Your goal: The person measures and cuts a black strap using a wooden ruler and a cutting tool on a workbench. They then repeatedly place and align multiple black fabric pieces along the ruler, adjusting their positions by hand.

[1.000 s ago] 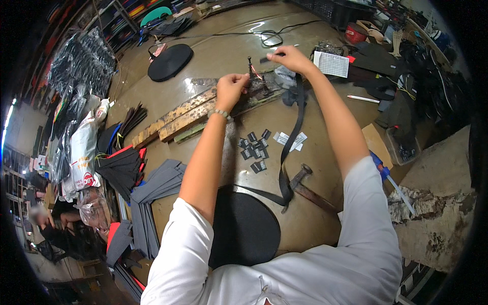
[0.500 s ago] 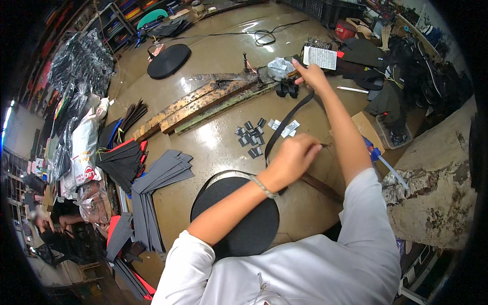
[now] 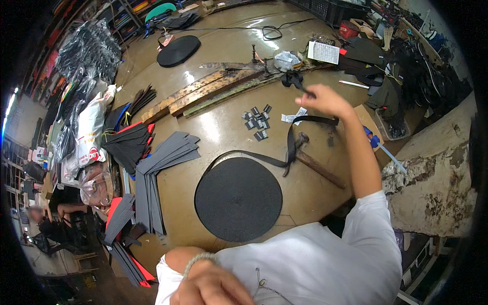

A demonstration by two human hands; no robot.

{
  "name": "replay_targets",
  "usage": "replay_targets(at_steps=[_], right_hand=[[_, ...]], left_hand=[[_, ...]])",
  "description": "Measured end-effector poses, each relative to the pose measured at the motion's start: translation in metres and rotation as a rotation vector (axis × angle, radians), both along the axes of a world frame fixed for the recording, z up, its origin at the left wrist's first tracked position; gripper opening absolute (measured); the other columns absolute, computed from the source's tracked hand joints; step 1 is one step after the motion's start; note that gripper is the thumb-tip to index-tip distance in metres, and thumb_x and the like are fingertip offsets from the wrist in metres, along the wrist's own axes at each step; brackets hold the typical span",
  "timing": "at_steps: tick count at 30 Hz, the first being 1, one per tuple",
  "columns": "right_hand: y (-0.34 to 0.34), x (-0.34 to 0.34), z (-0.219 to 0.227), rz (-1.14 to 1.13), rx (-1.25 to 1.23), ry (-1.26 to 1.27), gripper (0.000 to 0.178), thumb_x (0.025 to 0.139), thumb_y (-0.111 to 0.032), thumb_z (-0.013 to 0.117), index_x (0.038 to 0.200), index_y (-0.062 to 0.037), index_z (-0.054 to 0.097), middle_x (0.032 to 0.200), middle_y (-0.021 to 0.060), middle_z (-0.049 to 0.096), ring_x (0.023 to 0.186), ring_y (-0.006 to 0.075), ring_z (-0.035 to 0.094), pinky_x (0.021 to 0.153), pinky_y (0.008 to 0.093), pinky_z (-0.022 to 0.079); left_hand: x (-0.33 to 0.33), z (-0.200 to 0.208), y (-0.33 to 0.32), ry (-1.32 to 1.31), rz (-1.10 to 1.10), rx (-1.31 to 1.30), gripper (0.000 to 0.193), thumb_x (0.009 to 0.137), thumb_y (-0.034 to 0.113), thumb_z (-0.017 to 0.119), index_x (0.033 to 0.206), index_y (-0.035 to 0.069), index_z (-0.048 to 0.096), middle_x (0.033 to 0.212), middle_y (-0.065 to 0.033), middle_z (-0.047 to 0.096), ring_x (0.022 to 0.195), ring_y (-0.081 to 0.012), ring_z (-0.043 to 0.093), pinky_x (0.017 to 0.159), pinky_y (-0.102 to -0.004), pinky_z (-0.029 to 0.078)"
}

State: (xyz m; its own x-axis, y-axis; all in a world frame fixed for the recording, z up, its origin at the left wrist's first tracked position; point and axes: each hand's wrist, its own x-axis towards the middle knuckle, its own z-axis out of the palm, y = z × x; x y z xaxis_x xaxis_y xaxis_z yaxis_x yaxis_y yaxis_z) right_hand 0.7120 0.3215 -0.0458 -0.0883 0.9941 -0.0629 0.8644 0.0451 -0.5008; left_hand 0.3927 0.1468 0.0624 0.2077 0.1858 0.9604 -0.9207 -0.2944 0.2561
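Pinching a black strip (image 3: 308, 93), the right hand (image 3: 328, 100) hovers near illegible labels (image 3: 290, 118); whether the left hand (image 3: 211, 288) grips, I cannot tell.

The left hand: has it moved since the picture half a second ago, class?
Yes. Judged against the hammer, the left hand has moved away, down and leftward in the picture, close to the white shirt.

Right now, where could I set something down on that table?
The clearest patch lies between the gray strips and the small black tags, nearer than the wooden boards. Another lies beyond those boards, right of the far black roll. It's crowded around the hammer, strap and right hand, and by the dark pieces at right.
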Motion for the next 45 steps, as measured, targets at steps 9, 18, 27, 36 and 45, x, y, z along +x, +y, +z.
replay_targets(at_steps=[9,18,27,36,45], right_hand=[[0.062,-0.001,-0.064,-0.425,0.507,0.143,0.036,0.071,-0.03,0.067,0.091,-0.0021,0.06,0.083,0.0224,0.061,0.08,0.0378,0.059,0.072,0.0408,0.046],[0.063,-0.026,-0.027,-0.389,0.521,0.009,0.041,0.077,-0.041,0.061,0.087,-0.002,0.053,0.072,0.0177,0.061,0.07,0.0355,0.059,0.063,0.0421,0.046],[-0.079,-0.141,0.069,0.642,-0.249,0.352,0.028,0.092,-0.027,0.043,0.094,-0.0038,0.058,0.063,0.0068,0.053,0.062,0.016,0.053,0.06,0.029,0.043],[-0.026,-0.102,0.078,0.357,-0.511,0.33,0.036,0.088,-0.03,0.052,0.115,-0.0059,0.056,0.069,-0.0013,0.059,0.054,0.0036,0.046,0.045,0.0202,0.038],[0.048,-0.072,0.097,0.048,-0.135,0.298,0.026,0.081,-0.023,0.063,0.089,0.001,0.063,0.057,-0.001,0.053,0.045,0.0041,0.044,0.039,0.0193,0.035]], left_hand=[[-0.021,0.006,-0.037,0.473,-0.222,-0.071,0.017,0.082,0.015,0.059,0.08,-0.001,0.06,0.075,-0.0122,0.059,0.06,-0.0234,0.058,0.054,-0.0318,0.049],[-0.057,-0.045,-0.013,0.724,0.455,-0.637,0.014,0.084,0.01,0.057,0.09,-0.002,0.061,0.076,-0.0064,0.057,0.062,-0.0129,0.055,0.056,-0.0237,0.046],[-0.02,-0.096,0.097,0.874,0.575,-1.017,0.02,0.083,0.018,0.062,0.091,-0.001,0.058,0.076,-0.0046,0.059,0.063,-0.0068,0.053,0.053,-0.0183,0.042],[-0.113,-0.132,0.17,0.73,0.968,-1.15,0.014,0.081,0.017,0.062,0.084,0.004,0.058,0.069,-0.0017,0.059,0.057,-0.0047,0.052,0.045,-0.0153,0.036],[-0.163,-0.185,0.273,0.751,1.215,-1.129,0.02,0.081,0.018,0.063,0.082,-0.002,0.063,0.071,-0.0027,0.062,0.057,-0.0058,0.056,0.046,-0.0172,0.039]])
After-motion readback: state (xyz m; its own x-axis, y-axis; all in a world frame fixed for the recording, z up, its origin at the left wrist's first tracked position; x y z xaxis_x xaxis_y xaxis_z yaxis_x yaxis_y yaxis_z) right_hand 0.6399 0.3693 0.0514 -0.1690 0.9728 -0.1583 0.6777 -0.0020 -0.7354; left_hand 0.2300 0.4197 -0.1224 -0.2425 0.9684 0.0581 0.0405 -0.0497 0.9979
